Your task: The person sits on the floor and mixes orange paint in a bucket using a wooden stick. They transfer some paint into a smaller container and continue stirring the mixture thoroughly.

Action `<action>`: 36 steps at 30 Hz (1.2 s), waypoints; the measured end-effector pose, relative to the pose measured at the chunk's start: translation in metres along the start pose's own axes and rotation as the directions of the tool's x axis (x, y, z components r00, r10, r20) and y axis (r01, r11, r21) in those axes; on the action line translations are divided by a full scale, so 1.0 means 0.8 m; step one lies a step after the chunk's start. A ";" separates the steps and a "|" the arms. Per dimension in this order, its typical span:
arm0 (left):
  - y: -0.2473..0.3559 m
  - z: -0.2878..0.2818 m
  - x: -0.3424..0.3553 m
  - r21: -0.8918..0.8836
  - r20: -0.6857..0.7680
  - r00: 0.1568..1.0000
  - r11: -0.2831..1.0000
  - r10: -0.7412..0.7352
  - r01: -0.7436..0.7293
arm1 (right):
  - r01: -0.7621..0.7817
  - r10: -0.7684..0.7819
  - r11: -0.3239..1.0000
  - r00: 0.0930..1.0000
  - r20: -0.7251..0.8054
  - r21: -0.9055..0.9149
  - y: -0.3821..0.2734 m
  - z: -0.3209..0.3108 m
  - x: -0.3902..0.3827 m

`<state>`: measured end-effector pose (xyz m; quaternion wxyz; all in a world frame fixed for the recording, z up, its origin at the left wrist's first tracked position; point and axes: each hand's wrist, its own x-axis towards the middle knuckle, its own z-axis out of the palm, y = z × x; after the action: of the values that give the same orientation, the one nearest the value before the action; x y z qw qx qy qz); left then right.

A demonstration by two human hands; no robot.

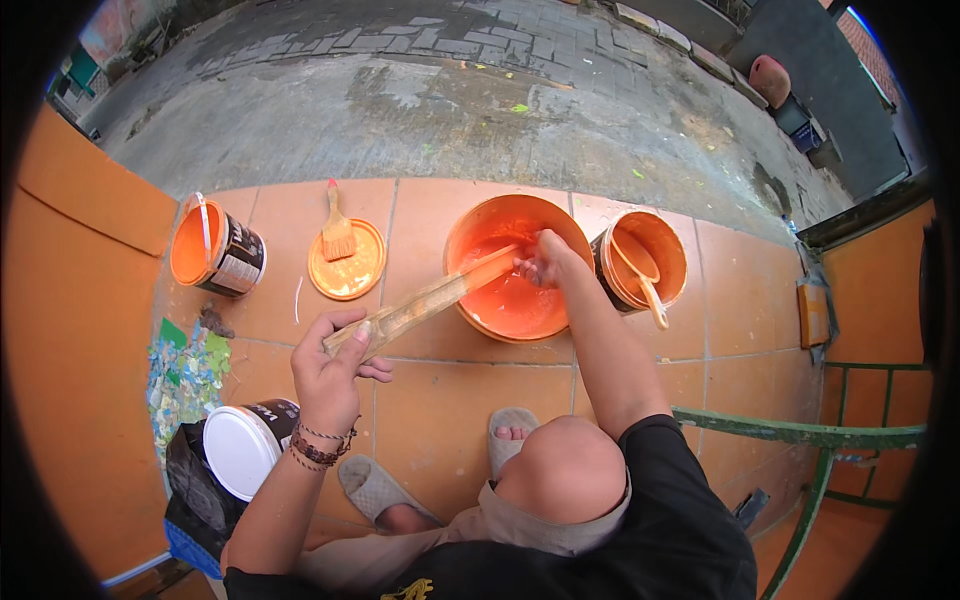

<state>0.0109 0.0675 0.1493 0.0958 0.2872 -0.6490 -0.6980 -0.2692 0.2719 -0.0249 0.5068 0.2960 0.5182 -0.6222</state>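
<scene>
Slanting across the middle is a bamboo slat, its far end coated in orange paint. My left hand grips the bare lower end, thumb on top and some fingers stretched beneath. Over the large bucket, my right hand has its fingers bent in against the slat's painted tip; part of that contact is hidden. Wet orange paint lies inside this bucket, below the slat. Close to my right forearm stands a paint pail with a long-handled orange dipper resting in its mouth.
A brush lies on an orange-smeared lid. Left of it an open paint pail lies tipped or leaning. A white-lidded pail and paint flakes sit nearer. Green metal bars stand at right.
</scene>
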 end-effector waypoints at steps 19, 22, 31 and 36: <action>-0.006 -0.032 -0.030 -0.029 -0.072 0.997 1.000 0.003 -0.005 | 0.171 -0.213 0.953 0.966 -0.148 -0.249 0.018 0.025 -0.025; -0.008 -0.033 -0.030 -0.021 -0.055 0.998 1.000 0.020 -0.022 | 0.200 -0.303 0.889 0.931 -0.202 -0.413 0.019 0.033 -0.037; -0.007 -0.030 -0.032 -0.026 -0.053 0.998 0.999 0.035 -0.037 | 0.126 -0.219 0.880 0.963 -0.156 -0.458 0.002 0.027 -0.017; -0.010 -0.028 -0.037 -0.018 -0.067 0.997 0.999 0.042 -0.044 | 0.105 -0.147 0.973 0.969 -0.199 -0.205 0.002 0.025 -0.014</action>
<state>0.0487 0.0642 0.1502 0.1351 0.2953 -0.6447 -0.6920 -0.2606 0.2564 -0.0097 0.4339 0.2767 0.6450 -0.5650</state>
